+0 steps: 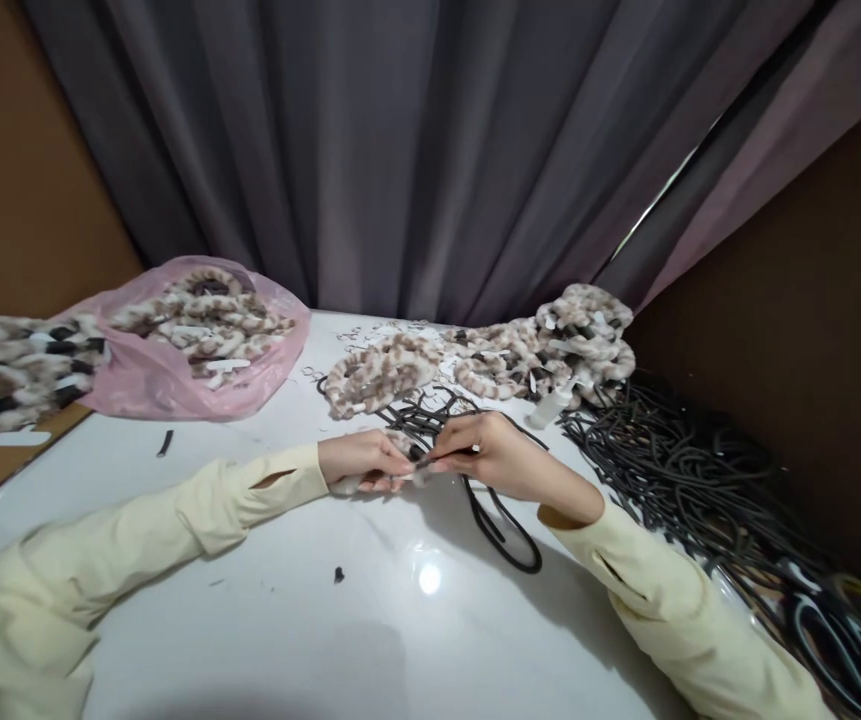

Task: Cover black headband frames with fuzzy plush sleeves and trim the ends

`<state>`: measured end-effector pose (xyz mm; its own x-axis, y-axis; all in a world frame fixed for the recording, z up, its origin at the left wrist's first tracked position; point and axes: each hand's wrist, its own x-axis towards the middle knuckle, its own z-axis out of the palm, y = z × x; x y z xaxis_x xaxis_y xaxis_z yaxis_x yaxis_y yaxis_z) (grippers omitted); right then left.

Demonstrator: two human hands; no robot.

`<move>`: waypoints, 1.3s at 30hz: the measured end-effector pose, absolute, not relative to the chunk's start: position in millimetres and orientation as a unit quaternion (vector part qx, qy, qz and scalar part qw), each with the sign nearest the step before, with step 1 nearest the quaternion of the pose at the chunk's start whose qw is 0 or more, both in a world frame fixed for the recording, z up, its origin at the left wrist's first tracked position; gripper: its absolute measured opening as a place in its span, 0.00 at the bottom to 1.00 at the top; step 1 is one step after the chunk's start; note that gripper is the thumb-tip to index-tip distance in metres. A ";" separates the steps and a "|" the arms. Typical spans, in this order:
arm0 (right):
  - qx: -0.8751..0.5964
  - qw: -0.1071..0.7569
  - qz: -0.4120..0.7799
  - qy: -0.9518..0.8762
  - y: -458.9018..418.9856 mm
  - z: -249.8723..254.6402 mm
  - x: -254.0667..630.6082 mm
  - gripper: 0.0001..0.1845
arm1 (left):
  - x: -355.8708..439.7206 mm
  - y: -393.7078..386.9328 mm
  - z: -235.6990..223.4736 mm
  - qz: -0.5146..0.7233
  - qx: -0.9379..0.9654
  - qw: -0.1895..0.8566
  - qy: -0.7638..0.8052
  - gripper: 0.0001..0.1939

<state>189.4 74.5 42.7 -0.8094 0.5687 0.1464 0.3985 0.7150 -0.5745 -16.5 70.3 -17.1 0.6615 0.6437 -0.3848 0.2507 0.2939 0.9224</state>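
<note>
My left hand (366,460) is closed, fingers and thumb pinching a fluffy white-and-brown band (398,440) that is mostly hidden behind the fingers. Tip to tip with it, my right hand (491,455) is closed in a pinch on a small dark end of that band. What exactly lies between the fingertips is too small to tell. A loop of black cord (511,562) hangs or lies just below my right hand. More black cords (419,412) are tangled on the white table (265,620) behind both hands.
Fluffy bands (385,372) lie heaped at the back, near a small translucent bottle (548,408). A pink plastic bag (152,390) of bands stands back left. A big pile of black cords (685,460) and scissors (824,640) are at right. A black scrap (338,574) lies in front.
</note>
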 end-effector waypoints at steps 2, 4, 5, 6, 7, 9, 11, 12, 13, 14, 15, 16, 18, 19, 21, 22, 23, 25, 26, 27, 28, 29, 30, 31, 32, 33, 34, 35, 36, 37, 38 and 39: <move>-0.255 0.154 0.239 -0.924 70.4 35.2 183.2 0.07 | -15.9 71.4 -18.9 0.148 0.562 0.718 0.383 0.18; -0.254 0.148 0.225 -0.929 67.8 28.2 178.4 0.09 | -14.4 71.6 -20.2 0.154 0.554 0.728 0.373 0.18; -0.255 0.146 0.226 -0.929 67.0 25.5 176.8 0.09 | -13.6 71.5 -20.5 0.156 0.552 0.731 0.369 0.18; -0.258 0.148 0.230 -0.927 66.3 23.5 175.7 0.08 | -13.0 71.1 -20.8 0.158 0.548 0.733 0.369 0.18; -0.263 0.150 0.235 -0.924 65.9 22.2 175.0 0.08 | -12.5 70.7 -21.0 0.163 0.543 0.735 0.372 0.18; -0.274 0.155 0.242 -0.918 65.4 20.9 174.2 0.08 | -11.7 69.6 -21.2 0.182 0.533 0.735 0.377 0.19; -0.279 0.158 0.240 -0.916 65.5 20.5 173.6 0.07 | -11.2 68.4 -21.4 0.204 0.531 0.732 0.374 0.19; -0.278 0.160 0.236 -0.917 65.7 20.3 173.4 0.07 | -11.0 67.7 -21.4 0.211 0.533 0.730 0.372 0.19; -0.276 0.165 0.231 -0.918 66.0 20.0 173.1 0.07 | -10.7 67.1 -21.3 0.212 0.534 0.729 0.371 0.19; -0.275 0.169 0.227 -0.919 66.3 19.8 172.9 0.07 | -10.4 66.6 -21.2 0.211 0.534 0.728 0.374 0.19; -0.276 0.173 0.225 -0.918 66.7 19.6 172.8 0.07 | -10.1 66.1 -20.9 0.209 0.532 0.728 0.377 0.19; -0.278 0.174 0.224 -0.918 67.0 19.5 172.8 0.07 | -9.8 65.8 -20.6 0.208 0.531 0.728 0.382 0.20; -0.285 0.172 0.228 -0.915 67.4 19.6 173.0 0.07 | -9.7 65.5 -19.9 0.208 0.536 0.723 0.384 0.21; -0.288 0.171 0.231 -0.914 67.4 19.8 173.2 0.07 | -9.7 65.4 -19.6 0.207 0.545 0.718 0.381 0.22; -0.290 0.174 0.237 -0.911 67.2 20.2 173.4 0.06 | -9.7 65.3 -19.0 0.210 0.566 0.704 0.374 0.22; -0.290 0.177 0.238 -0.910 67.1 20.3 173.5 0.06 | -9.7 65.1 -18.8 0.213 0.572 0.699 0.372 0.22; -0.288 0.179 0.237 -0.910 67.0 20.2 173.5 0.06 | -9.5 64.9 -18.6 0.218 0.573 0.697 0.372 0.22; -0.284 0.182 0.232 -0.912 67.1 19.8 173.6 0.06 | -8.8 64.3 -18.5 0.234 0.552 0.707 0.375 0.22; -0.281 0.184 0.229 -0.914 67.3 19.5 173.7 0.06 | -8.4 63.9 -18.4 0.242 0.537 0.715 0.376 0.23; -0.278 0.185 0.225 -0.915 67.5 19.1 173.9 0.06 | -8.2 63.7 -18.3 0.247 0.524 0.722 0.377 0.23; -0.276 0.186 0.221 -0.917 67.7 18.7 174.0 0.06 | -8.0 63.4 -18.2 0.250 0.517 0.726 0.378 0.24; -0.275 0.186 0.217 -0.918 67.9 18.3 174.2 0.06 | -8.1 63.3 -18.0 0.250 0.517 0.727 0.377 0.24; -0.275 0.185 0.213 -0.919 68.1 18.1 174.3 0.06 | -8.3 63.2 -17.8 0.247 0.524 0.723 0.375 0.23; -0.277 0.184 0.210 -0.920 68.2 17.9 174.4 0.06 | -8.6 63.2 -17.7 0.243 0.536 0.717 0.374 0.22; -0.278 0.182 0.209 -0.920 68.2 17.8 174.4 0.06 | -9.0 63.1 -17.6 0.239 0.550 0.708 0.373 0.21; -0.279 0.180 0.210 -0.919 68.2 17.7 174.3 0.06 | -9.4 63.0 -17.6 0.237 0.562 0.699 0.374 0.21; -0.280 0.179 0.211 -0.919 68.2 17.6 174.2 0.06 | -9.6 62.7 -17.7 0.236 0.572 0.690 0.375 0.20; -0.281 0.178 0.212 -0.919 68.2 17.4 174.0 0.06 | -9.7 62.3 -18.1 0.237 0.582 0.680 0.379 0.20; -0.281 0.176 0.212 -0.919 68.3 17.1 173.9 0.06 | -9.7 61.8 -18.7 0.238 0.590 0.669 0.384 0.19; -0.282 0.172 0.213 -0.920 68.4 16.7 173.8 0.06 | -9.6 61.3 -19.5 0.240 0.598 0.659 0.389 0.18; -0.282 0.169 0.213 -0.920 68.7 16.3 173.8 0.06 | -9.4 60.7 -20.6 0.241 0.604 0.650 0.393 0.18; -0.281 0.167 0.213 -0.921 69.0 16.0 173.9 0.06 | -9.1 60.3 -21.8 0.241 0.610 0.642 0.397 0.18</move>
<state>173.9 69.0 16.0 -0.7861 0.5891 0.1870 0.4468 0.7507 -0.4867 -9.1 60.3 -21.8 0.5679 0.7944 -0.2157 0.1751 0.1395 0.9746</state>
